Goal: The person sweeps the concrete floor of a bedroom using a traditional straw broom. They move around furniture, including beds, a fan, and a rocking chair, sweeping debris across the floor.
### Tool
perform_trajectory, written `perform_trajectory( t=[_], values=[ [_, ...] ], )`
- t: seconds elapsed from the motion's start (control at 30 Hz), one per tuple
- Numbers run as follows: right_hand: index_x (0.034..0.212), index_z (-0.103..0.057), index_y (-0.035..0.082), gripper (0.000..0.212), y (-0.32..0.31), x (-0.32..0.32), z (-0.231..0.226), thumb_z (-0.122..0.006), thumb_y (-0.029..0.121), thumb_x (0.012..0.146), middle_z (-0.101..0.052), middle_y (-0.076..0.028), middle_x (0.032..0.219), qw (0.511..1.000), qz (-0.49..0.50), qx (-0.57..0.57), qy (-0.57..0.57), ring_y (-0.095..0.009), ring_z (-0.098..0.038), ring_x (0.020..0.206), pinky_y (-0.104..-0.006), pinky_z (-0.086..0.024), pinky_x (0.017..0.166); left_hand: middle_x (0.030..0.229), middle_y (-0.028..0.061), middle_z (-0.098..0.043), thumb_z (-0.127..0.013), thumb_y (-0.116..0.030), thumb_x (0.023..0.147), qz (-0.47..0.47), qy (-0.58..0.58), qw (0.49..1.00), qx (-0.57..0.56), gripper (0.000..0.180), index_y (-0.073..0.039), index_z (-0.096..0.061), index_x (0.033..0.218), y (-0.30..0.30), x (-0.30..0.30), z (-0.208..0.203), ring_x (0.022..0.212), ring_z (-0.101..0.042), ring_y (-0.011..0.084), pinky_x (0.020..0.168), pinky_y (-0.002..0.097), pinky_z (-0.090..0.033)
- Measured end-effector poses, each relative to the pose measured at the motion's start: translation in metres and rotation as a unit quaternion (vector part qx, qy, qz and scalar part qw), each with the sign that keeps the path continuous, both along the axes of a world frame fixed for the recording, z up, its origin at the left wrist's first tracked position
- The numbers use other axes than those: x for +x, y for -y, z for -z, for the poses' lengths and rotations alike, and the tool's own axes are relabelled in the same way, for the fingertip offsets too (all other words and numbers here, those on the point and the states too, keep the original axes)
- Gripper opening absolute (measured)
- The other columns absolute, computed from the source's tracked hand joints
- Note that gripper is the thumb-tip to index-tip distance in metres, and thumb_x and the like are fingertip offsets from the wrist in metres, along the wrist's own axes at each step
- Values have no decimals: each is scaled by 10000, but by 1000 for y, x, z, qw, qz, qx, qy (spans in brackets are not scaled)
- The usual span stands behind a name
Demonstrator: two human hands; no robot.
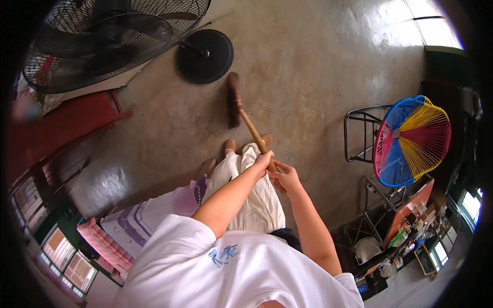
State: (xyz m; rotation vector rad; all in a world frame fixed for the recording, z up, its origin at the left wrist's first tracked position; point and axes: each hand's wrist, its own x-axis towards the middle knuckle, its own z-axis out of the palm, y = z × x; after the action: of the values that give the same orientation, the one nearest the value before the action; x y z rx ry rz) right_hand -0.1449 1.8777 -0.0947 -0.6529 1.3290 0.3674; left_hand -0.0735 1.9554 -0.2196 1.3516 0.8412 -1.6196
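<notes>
A broom (250, 124) with a pale wooden handle slants away from me, its dark brown head (234, 97) down at the floor just beyond my feet and slightly blurred. My left hand (264, 161) is wrapped round the handle in front of my legs. Closer to me and a little to the right, my right hand (286, 179) closes on the handle's upper end. Part of the grip there is hidden by the fingers.
A large black fan (113, 41) on a round base (205, 56) stands far left, above a dark red wooden seat (67, 120). At right are a multicoloured woven chair (411, 141) and a cluttered red-topped table (411, 210). A purple-and-white cloth (149, 218) covers something at left.
</notes>
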Motion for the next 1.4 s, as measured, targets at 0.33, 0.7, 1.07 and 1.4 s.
perform_trajectory(
  t=[0.33, 0.7, 1.07, 1.4],
  values=[
    [1195, -460, 21, 508, 51, 43, -48, -611, -4, 711, -559, -90, 657, 997, -25, 35, 59, -129, -493, 479, -255, -398, 410, 681, 119, -492, -518, -232, 698, -38, 7, 999, 12, 243, -34, -432, 809, 29, 36, -13, 549, -536, 247, 467, 367, -455],
    [1192, -440, -6, 558, 201, 40, -1, -657, -13, 678, -555, -99, 623, 999, -28, 22, -1, -142, -478, 428, -269, -359, 359, 717, 128, -496, -510, -200, 704, -114, -44, 992, 26, 251, -34, -425, 872, 198, 26, 16, 569, -533, 266, 463, 374, -473],
    [1213, -448, 23, 529, 346, 93, -50, -620, 0, 713, -549, -83, 621, 991, -85, -95, 47, -138, -485, 434, -270, -402, 391, 609, 78, -493, -551, -243, 697, -81, 42, 995, -32, 216, -47, -480, 750, 358, 77, -12, 502, -503, 221, 444, 325, -431],
    [1171, -451, 25, 423, 440, 156, 54, -567, 19, 764, -582, -111, 804, 960, 83, 220, 149, -184, -550, 598, -288, -464, 496, 713, 129, -526, -495, -294, 759, -72, 10, 997, -30, 330, 8, -461, 886, 413, 176, 15, 541, -544, 256, 416, 378, -467]
  ],
)
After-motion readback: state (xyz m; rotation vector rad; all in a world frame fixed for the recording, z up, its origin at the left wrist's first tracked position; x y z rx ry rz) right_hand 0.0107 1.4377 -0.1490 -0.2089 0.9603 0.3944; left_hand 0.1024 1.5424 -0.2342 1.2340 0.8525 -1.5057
